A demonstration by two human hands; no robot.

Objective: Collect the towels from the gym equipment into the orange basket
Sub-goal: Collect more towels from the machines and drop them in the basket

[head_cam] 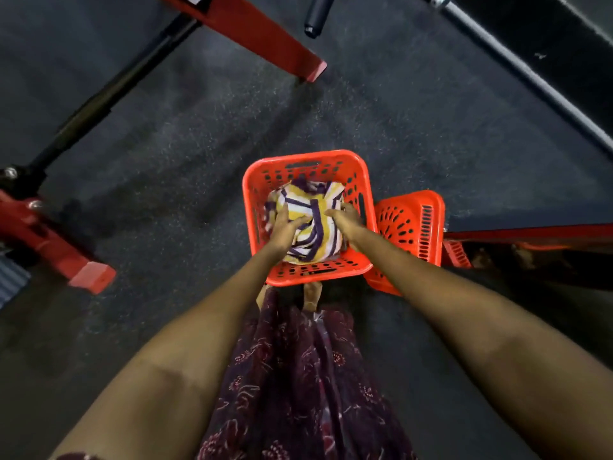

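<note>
Both hands were down in the orange basket, the left hand spread flat on the striped towel, the right hand curled at its edge. Best pressed evenly, tucking corners below the rim to leave room.

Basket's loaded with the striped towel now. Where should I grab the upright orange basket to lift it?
Take the orange basket by the slot handles cut into its far and near rim walls, coming down from above with one hand on each. The open top faces up, and the striped towel sits below the rim, so the handles look free. The left hand and right hand are on the towel.
</note>
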